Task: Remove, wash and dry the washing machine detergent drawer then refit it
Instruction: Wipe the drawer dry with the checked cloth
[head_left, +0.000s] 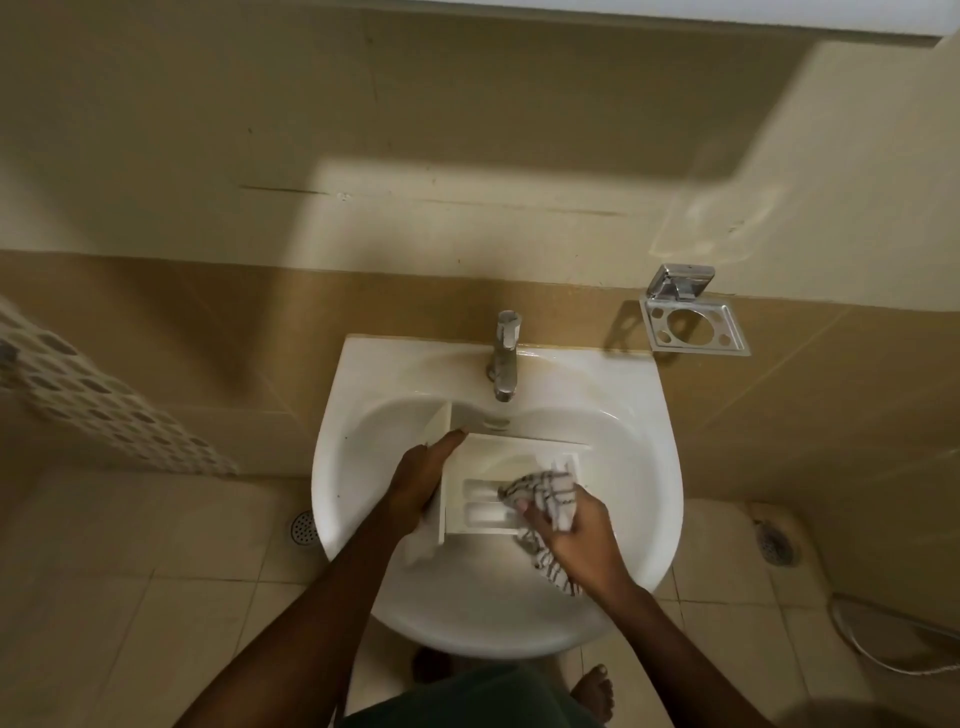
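Note:
The white detergent drawer (501, 462) lies inside the white wash basin (644, 467), its front panel turned to the left. My left hand (421, 483) grips that front panel and holds the drawer steady. A white cloth with dark checks (545, 493) is bunched in my right hand (571, 530) and pressed against the drawer's right-hand compartments. A tail of the cloth hangs below my right wrist.
A chrome tap (503, 356) stands at the basin's back, no water running. A chrome soap holder (693, 325) is fixed to the tiled wall at the right. Floor drains (302, 527) sit either side. My bare feet show under the basin.

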